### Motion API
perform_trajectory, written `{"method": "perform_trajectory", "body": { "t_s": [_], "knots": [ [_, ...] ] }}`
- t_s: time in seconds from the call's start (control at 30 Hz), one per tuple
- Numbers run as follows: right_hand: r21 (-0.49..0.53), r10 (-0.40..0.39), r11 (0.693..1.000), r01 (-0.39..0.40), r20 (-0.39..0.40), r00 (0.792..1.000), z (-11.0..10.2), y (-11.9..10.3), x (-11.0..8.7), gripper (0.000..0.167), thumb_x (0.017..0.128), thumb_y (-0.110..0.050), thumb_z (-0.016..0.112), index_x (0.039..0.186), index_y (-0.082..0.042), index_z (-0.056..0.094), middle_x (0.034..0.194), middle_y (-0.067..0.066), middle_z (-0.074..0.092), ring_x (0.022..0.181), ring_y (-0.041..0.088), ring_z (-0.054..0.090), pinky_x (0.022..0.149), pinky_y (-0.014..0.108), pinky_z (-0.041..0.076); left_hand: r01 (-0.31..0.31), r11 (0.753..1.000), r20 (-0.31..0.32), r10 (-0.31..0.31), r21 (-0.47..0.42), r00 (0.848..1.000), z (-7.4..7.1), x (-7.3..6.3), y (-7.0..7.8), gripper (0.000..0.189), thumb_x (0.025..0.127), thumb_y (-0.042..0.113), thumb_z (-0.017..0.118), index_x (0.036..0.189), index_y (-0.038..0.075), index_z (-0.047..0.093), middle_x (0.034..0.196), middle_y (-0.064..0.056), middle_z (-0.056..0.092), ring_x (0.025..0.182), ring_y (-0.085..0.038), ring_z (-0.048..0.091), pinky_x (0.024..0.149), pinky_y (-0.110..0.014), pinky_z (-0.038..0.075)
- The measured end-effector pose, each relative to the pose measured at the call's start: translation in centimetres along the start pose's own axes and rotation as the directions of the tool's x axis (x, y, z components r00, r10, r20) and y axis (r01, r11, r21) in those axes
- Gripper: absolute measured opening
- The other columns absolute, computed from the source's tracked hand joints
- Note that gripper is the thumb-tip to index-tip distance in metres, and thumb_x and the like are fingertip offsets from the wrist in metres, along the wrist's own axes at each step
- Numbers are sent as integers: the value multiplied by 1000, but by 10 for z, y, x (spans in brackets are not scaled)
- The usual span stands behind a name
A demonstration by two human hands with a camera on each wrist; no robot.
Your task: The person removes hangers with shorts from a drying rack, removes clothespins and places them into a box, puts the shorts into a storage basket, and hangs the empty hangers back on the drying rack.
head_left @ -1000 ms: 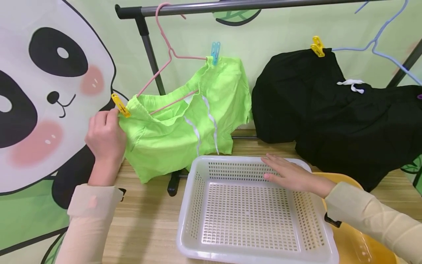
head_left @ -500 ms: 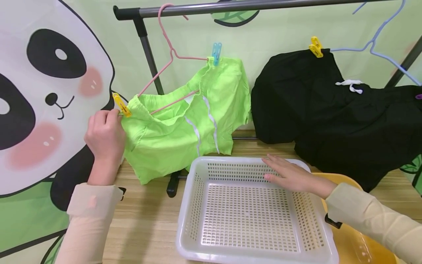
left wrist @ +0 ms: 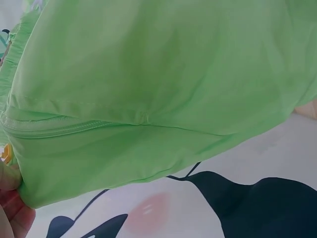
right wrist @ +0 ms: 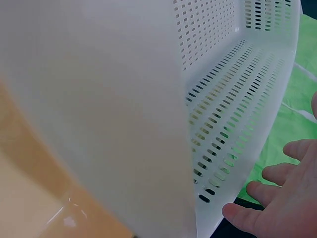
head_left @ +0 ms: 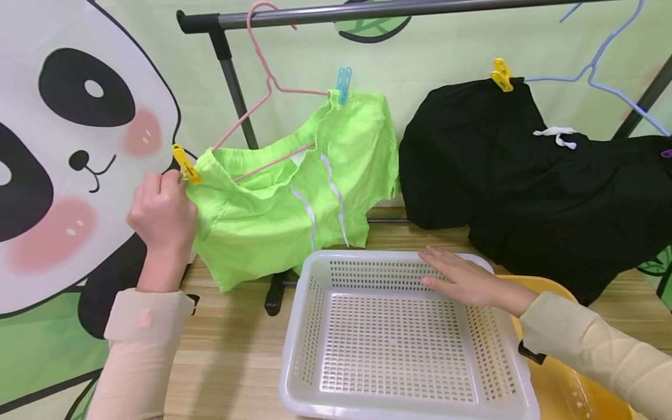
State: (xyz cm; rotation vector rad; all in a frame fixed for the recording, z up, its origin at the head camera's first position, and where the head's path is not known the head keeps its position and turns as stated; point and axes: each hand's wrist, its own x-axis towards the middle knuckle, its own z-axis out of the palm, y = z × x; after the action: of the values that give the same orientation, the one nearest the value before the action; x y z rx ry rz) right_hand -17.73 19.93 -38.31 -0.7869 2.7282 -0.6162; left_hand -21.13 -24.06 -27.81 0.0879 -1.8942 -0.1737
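Observation:
Bright green shorts [head_left: 247,221] with white drawstrings hang from a pink hanger [head_left: 266,87]. A yellow clothespin [head_left: 186,165] clips their left waist end, and a blue clothespin [head_left: 343,85] the other. Just below the yellow one, my left hand [head_left: 164,213] grips the shorts' left edge with curled fingers. In the left wrist view a zipped pocket seam [left wrist: 54,131] runs across the cloth. My right hand [head_left: 462,277] is held with fingers extended over the far right part of a white perforated basket [head_left: 294,350]. Whether it touches the rim is unclear.
Black shorts [head_left: 541,192] hang from a blue hanger [head_left: 593,67] with a yellow clothespin [head_left: 501,74]. A grey rail [head_left: 420,8] spans the top. The yellow basin [head_left: 567,385] stands partly under the basket's right side, on a wooden surface [head_left: 210,361].
My left hand has drawn the shorts' left end slightly to the left, with the yellow clothespin and the hanger shifting along. My right hand stays over the basket.

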Motion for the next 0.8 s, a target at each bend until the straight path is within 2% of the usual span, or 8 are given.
{"method": "perform_trajectory", "body": {
  "t_s": [0.3, 0.53, 0.8],
  "knots": [
    [0, 1, 1000, -1, -16, 1000, -1, 2, 0, 62, 91, -45, 38, 139, -8, 25, 145, 19, 17, 131, 40, 17, 101, 57, 19, 53, 999, 9, -53, 8, 999, -6, 9, -1, 14, 83, 12, 56, 85, 1, 66, 75, -17, 57, 65, -38, 51, 50, -49, 38],
    [-4, 2, 1000, -2, -46, 999, -5, 5, 0, 62, 91, -44, 40, 138, -6, 27, 145, 19, 18, 131, 41, 18, 101, 57, 18, 70, 998, -18, -70, 0, 997, -13, 11, -5, 17, 86, 13, 54, 85, 1, 66, 76, -18, 58, 66, -38, 53, 50, -47, 38],
    [57, 36, 998, -34, -36, 999, -13, 7, -2, 63, 91, -45, 38, 140, -7, 23, 146, 19, 14, 132, 41, 13, 100, 61, 15, 92, 995, -55, -95, -43, 994, -22, 11, -10, 17, 85, 12, 54, 85, 0, 66, 76, -19, 57, 71, -39, 53, 58, -48, 39]
  ]
}}
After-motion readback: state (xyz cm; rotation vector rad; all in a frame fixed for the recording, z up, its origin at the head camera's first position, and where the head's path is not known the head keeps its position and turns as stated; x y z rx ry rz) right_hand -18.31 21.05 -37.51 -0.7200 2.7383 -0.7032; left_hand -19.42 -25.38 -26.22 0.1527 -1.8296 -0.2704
